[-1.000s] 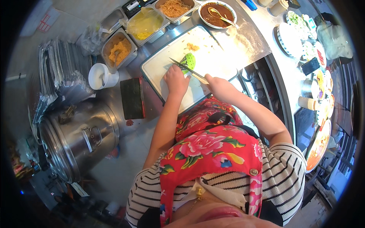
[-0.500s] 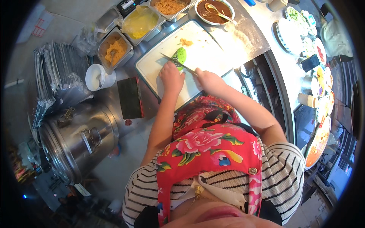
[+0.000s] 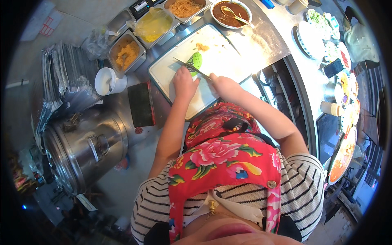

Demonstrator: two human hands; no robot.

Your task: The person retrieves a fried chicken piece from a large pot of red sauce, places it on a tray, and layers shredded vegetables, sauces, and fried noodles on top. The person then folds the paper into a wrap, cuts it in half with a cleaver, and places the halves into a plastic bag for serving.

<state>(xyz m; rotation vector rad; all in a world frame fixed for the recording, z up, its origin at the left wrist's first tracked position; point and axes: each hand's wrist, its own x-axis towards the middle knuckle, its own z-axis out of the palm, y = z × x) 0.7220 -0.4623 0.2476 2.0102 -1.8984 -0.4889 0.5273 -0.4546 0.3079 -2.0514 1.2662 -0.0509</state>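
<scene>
On a white cutting board (image 3: 179,61) with a dark rim, a bright green, oblong piece of food (image 3: 196,60) lies, dark green or black along its near side. I cannot make out its exact kind. My left hand (image 3: 185,84) is closed, its curled fingertips pressed against the near end of the green piece. My right hand (image 3: 226,87) is wrapped round the handle of a kitchen knife (image 3: 192,67). The dark blade slants up and left across the green piece, just beyond my left fingertips. An orange smear of crumbs (image 3: 201,47) is on the board farther away.
Metal trays with orange mash (image 3: 130,51), yellow filling (image 3: 151,32) and orange shreds (image 3: 183,7) line the far left. A sauce bowl (image 3: 222,17) with a spoon stands beyond the board. Left are a white tub (image 3: 116,83), a phone (image 3: 139,105) and a large steel pot (image 3: 110,136).
Both hands and the knife stay almost in place at the green piece. The whole view has shifted slightly, so the board and trays appear a little lower and farther right.
</scene>
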